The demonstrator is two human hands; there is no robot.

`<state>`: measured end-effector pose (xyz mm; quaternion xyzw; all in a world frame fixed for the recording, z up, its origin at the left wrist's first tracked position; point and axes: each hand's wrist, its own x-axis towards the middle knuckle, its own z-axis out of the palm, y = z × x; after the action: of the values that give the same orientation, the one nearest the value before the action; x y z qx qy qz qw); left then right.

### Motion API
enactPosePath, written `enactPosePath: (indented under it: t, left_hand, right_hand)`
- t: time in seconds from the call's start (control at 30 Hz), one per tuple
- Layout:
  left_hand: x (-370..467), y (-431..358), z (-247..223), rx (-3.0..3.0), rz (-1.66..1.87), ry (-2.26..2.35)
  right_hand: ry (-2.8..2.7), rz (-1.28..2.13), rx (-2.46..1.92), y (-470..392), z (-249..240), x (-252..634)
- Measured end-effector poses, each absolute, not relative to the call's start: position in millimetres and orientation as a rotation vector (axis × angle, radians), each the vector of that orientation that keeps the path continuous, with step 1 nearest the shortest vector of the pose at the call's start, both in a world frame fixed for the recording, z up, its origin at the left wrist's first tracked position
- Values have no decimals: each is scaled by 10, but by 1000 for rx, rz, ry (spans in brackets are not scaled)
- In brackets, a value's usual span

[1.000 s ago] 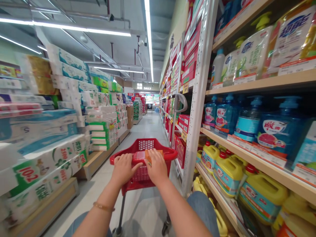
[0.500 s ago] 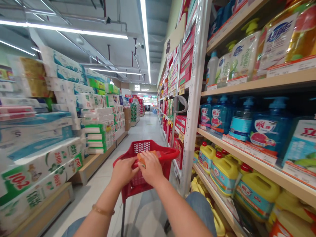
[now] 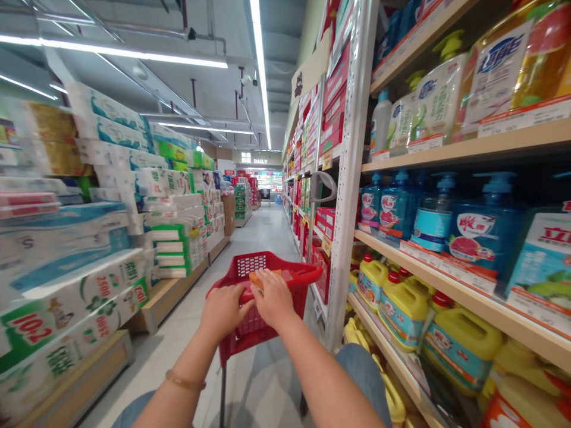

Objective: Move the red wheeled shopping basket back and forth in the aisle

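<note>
A red plastic shopping cart [image 3: 250, 340] stands close in front of me. My left hand [image 3: 226, 309] is closed over the left part of its red handle, with the thumb pointing right. Just beside it, my right hand [image 3: 273, 299] curls over an orange packet [image 3: 266, 275] at the near top of the cart. Much of the packet is hidden by the fingers, so its kind does not show. The two thumbs are nearly touching.
Wooden shelves on the right hold blue pump bottles [image 3: 475, 229] and yellow jugs [image 3: 461, 339]. A white perforated post [image 3: 345, 196] rises close to the cart's right side. Stacked paper packs [image 3: 102, 291] line the left. The tiled aisle [image 3: 254, 232] runs straight ahead.
The view has shifted slightly. My right hand has moved a little on the orange packet, showing more of its top edge. The left hand stays on the cart handle.
</note>
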<state>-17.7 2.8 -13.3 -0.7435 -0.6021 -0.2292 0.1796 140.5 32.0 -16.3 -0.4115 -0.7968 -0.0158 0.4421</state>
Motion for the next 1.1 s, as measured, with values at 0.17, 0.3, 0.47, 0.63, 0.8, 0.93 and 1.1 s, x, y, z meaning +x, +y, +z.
enactPosePath:
  t: [0.17, 0.3, 0.47, 0.63, 0.8, 0.93, 1.1]
  left_hand:
    - [-508, 62, -115, -2087, -734, -1805]
    - [-337, 54, -172, -1978, -737, -1852]
    - [-93, 19, -208, -1997, -763, -1806]
    - [-340, 32, -235, -2412, -1017, -1596]
    - [-238, 76, -367, -2325, -1234, -1585]
    - [26, 114, -425, -2242, -1194, -1639]
    - [-46, 179, -455, -2476, -1132, -1529]
  right_hand:
    - [-1834, 0, -1237, 604, -129, 1728]
    - [-1774, -30, -1316, 641, -137, 1639]
    - [-1969, -68, -1054, 346, -153, 1303]
    - [-1889, -77, -1177, 439, -136, 1643]
    - [-1777, -73, -1362, 624, -110, 1883]
    - [-1905, -84, -1181, 434, -166, 1639]
    - [-1957, -54, -1079, 332, -185, 1701]
